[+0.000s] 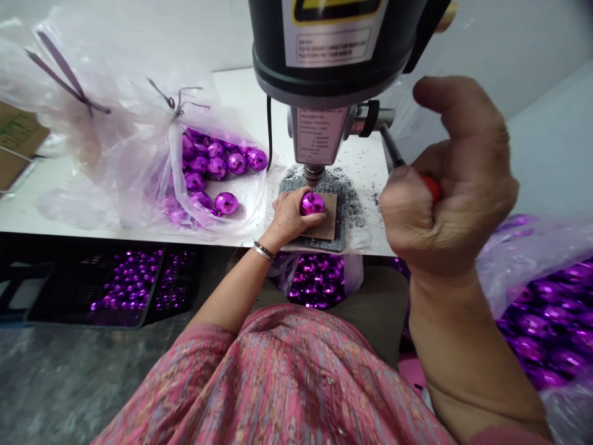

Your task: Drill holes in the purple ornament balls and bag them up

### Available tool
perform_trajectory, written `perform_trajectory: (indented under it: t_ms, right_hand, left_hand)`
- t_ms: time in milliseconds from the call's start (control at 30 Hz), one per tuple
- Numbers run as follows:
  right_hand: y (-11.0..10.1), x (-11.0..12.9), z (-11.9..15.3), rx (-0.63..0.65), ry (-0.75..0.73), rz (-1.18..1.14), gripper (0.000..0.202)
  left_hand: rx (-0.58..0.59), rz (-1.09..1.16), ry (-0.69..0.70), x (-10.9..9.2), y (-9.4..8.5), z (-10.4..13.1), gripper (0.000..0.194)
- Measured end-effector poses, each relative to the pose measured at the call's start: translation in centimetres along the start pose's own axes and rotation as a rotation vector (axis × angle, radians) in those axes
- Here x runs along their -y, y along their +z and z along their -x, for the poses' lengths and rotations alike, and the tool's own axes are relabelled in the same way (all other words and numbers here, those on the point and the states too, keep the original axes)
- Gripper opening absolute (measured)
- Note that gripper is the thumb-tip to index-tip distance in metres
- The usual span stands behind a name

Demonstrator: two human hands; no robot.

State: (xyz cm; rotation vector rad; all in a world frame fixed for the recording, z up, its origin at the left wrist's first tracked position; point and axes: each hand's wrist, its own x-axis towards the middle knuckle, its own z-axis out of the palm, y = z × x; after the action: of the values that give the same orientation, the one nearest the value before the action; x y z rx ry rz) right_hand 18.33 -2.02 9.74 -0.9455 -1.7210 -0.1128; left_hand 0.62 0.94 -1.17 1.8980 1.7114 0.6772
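Note:
Under the chuck of a bench drill press point(322, 133), my left hand point(291, 216) grips a shiny purple mirror ball point(313, 203), thumb in front and fingers behind. The ball rests over a brown board point(330, 222) on the drill's dark base, and the bit appears to meet its top. My right hand point(449, 179) is raised at the right, closed around the drill's feed lever point(393, 146). A red knob point(432, 188) shows between its fingers, and the index finger is crooked away from the lever.
An open plastic bag point(173, 161) of purple balls lies left on the white table point(231, 83). Black shavings point(354, 204) are scattered around the base. Below stand a black crate point(88, 309) of balls and, at my lap, another bag of balls point(317, 281). More bagged balls point(551, 334) sit at right.

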Motion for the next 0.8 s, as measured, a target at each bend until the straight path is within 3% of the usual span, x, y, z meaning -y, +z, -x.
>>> perform_trajectory:
  t_ms: [267,500,667,800]
  right_hand:
    - [1.0,-0.6,2.1,-0.074,-0.002,0.160,0.045]
    - [2.2,-1.7,2.9,-0.186,-0.028,0.075,0.044]
    - [3.1,-2.7,4.2,-0.182,-0.131,0.070,0.044]
    - [2.4,-1.7,2.8,-0.239,-0.093,0.019,0.040]
  left_hand:
    - [-0.045,-0.016,-0.010,0.1,0.5,0.0,0.054]
    - [-0.062,-0.057,0.016,0.4,0.9,0.1,0.053]
    - [-0.056,-0.060,0.026,0.4,0.8,0.2,0.049]
    - [-0.038,-0.055,0.041,0.6,0.9,0.0,0.049]
